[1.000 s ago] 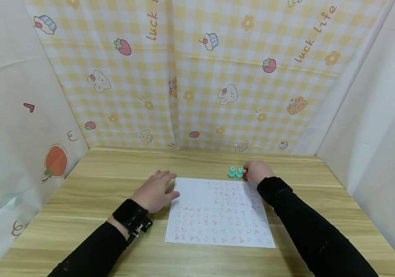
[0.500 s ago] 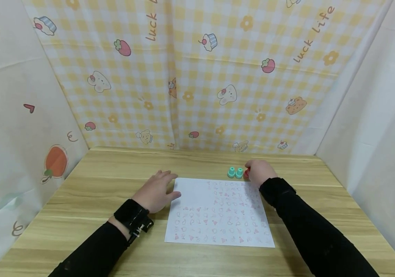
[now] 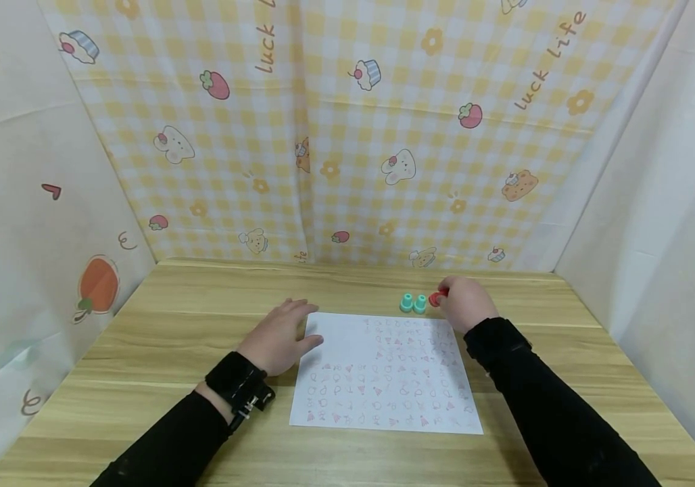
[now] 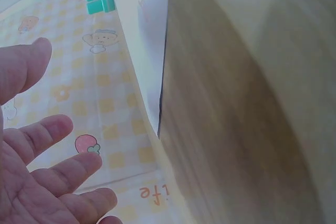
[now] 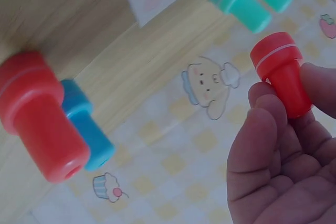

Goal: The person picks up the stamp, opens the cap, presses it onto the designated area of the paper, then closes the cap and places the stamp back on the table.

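My right hand (image 3: pixel 466 306) pinches a small red toy stamp (image 5: pixel 281 72) between thumb and fingers, its wide capped end outward. In the head view the stamp shows at the fingertips, just beyond the paper's far right corner. The sheet of white paper (image 3: pixel 341 341) lies on the table, with rows of small red stamped prints over much of it and a blank upper left part. My left hand (image 3: pixel 277 338) is spread with loose fingers, thumb over the sheet's left edge, and holds nothing. Two teal stamps (image 3: pixel 413 303) stand upright beside the red one, behind the paper.
Another red stamp (image 5: pixel 44 119) and a blue stamp (image 5: pixel 88 124) stand on the table in the right wrist view; my right hand hides them in the head view. A yellow checked cloth (image 3: pixel 360 169) hangs behind the wooden table (image 3: pixel 226 284).
My right hand has drawn slightly right and up with the red stamp, away from the teal stamps, so more of the red shows. The left hand has shifted very slightly right.
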`<state>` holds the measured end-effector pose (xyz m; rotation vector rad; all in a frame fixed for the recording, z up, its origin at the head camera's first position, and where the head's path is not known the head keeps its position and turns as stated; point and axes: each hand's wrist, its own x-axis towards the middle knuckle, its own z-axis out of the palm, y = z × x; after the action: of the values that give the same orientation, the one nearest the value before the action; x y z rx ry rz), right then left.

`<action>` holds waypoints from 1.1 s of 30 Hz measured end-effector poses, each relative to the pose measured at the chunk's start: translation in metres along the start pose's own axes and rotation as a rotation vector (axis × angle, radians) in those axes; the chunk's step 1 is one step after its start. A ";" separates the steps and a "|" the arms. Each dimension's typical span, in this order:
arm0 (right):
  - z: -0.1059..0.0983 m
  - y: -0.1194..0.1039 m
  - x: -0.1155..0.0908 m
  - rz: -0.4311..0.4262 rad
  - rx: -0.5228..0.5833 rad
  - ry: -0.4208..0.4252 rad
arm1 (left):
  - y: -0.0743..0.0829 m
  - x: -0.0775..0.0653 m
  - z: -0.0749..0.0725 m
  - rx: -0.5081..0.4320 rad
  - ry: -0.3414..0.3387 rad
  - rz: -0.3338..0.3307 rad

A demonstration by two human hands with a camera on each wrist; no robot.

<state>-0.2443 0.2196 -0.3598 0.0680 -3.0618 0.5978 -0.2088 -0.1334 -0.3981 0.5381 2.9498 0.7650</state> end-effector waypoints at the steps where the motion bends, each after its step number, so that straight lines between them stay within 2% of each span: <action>1: 0.000 -0.001 -0.001 -0.002 0.004 0.009 | 0.001 0.000 0.001 -0.005 0.000 -0.001; 10: 0.005 -0.016 -0.014 -0.044 0.070 0.027 | 0.006 0.002 0.005 -0.034 0.027 0.028; 21: 0.021 -0.036 -0.026 -0.060 0.177 -0.042 | 0.014 0.001 0.010 -0.103 0.044 0.052; 33: 0.035 -0.059 -0.041 -0.078 0.317 -0.107 | 0.024 0.000 0.014 -0.114 0.059 0.100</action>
<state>-0.2013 0.1531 -0.3707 0.2297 -3.0145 1.1001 -0.1992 -0.1078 -0.3988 0.6697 2.9276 0.9680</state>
